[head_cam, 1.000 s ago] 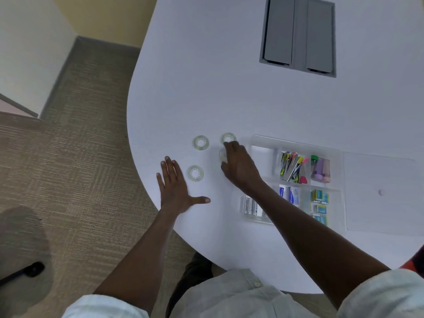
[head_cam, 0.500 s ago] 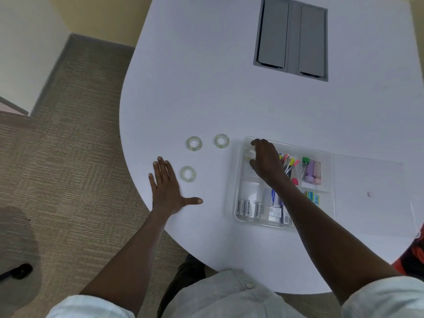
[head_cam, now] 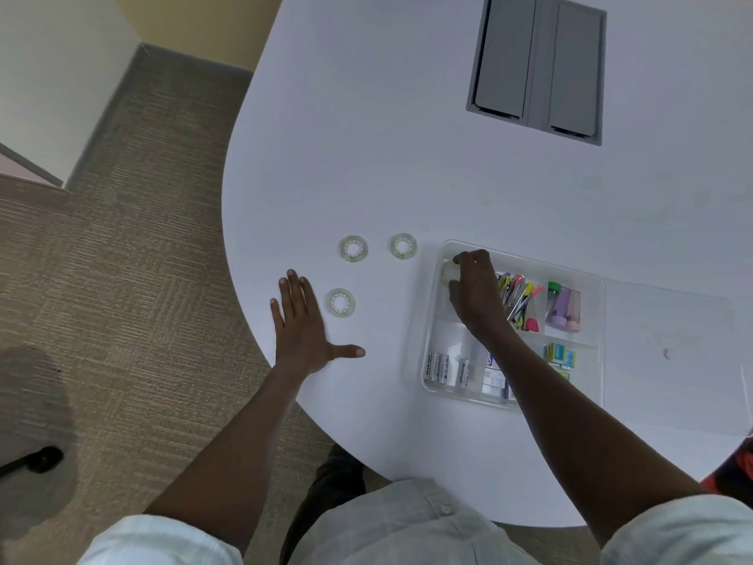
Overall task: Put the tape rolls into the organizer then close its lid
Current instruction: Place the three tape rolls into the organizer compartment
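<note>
Setting one tape roll, pinched in right hand fingers, into organizer far-left compartment; left hand flat, open on counter; next, releasing and fetching three rolls.

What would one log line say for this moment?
right hand: placing tape roll in organizer | left hand: flat on table | three rolls outside | lid open

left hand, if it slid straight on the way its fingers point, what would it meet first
Probably nothing: the left hand points up the table, passing left of the nearest tape roll. The next roll lies slightly right too.
</note>
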Motion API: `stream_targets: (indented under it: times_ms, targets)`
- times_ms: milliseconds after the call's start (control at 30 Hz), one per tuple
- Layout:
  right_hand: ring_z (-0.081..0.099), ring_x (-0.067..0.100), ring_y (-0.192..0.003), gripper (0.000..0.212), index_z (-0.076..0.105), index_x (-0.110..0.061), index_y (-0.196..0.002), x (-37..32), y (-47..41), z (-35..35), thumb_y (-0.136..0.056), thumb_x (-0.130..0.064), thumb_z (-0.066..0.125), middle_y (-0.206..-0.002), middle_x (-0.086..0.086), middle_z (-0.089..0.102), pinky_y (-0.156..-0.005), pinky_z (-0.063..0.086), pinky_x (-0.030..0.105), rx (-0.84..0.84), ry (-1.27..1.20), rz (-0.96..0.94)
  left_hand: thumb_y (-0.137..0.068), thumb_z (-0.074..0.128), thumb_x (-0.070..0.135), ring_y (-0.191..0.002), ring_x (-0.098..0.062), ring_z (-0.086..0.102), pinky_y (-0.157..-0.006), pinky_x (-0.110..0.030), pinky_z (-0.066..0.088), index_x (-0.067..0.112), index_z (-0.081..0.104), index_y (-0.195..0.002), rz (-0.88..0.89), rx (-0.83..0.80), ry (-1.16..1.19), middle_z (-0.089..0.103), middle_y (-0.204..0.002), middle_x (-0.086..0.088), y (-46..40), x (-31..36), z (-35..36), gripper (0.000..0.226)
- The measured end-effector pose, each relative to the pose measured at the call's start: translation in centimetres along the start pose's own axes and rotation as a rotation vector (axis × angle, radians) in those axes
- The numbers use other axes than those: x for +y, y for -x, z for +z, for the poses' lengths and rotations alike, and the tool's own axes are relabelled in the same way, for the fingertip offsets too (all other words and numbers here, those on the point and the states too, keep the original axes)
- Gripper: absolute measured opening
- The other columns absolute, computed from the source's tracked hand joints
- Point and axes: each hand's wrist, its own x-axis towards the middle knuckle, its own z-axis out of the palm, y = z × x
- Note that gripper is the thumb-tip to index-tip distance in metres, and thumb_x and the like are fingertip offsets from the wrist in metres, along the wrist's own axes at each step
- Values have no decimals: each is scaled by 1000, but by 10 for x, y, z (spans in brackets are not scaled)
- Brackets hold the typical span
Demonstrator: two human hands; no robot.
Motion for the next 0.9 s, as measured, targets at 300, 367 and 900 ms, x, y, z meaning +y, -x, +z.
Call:
stream_targets:
  times_ms: [300, 367, 900]
  targets:
    - [53, 31, -87, 17, 64, 0, -87, -72, 4, 6, -72, 9, 65, -89, 17, 63, -71, 51, 41, 89, -79, -435, -33, 46, 103, -144, -30, -36, -120, -57, -10, 2, -26, -148, 6, 13, 5, -37, -156, -16, -1, -2, 2, 169]
    - [56, 32, -92, 26, 63, 0, -103, -84, 11, 18, -77, 4, 60, -102, 16, 63, -69, 53, 42, -63, -48, -507, -34, 45, 103, -144, -30, -35, -120, -57, -10, 2, -26, -148, 11, 20, -1, -37, -156, -17, -1, 0, 2, 169]
    - [53, 33, -96, 48, 52, -1, -124, -121, 33, 66, -76, 0, 61, -116, 18, 57, -66, 55, 45, -262, -9, -503, -34, 35, 105, -147, -31, -30, -121, -56, -7, 2, -23, -150, 12, 40, -25, -32, -158, -18, -1, -4, 5, 166]
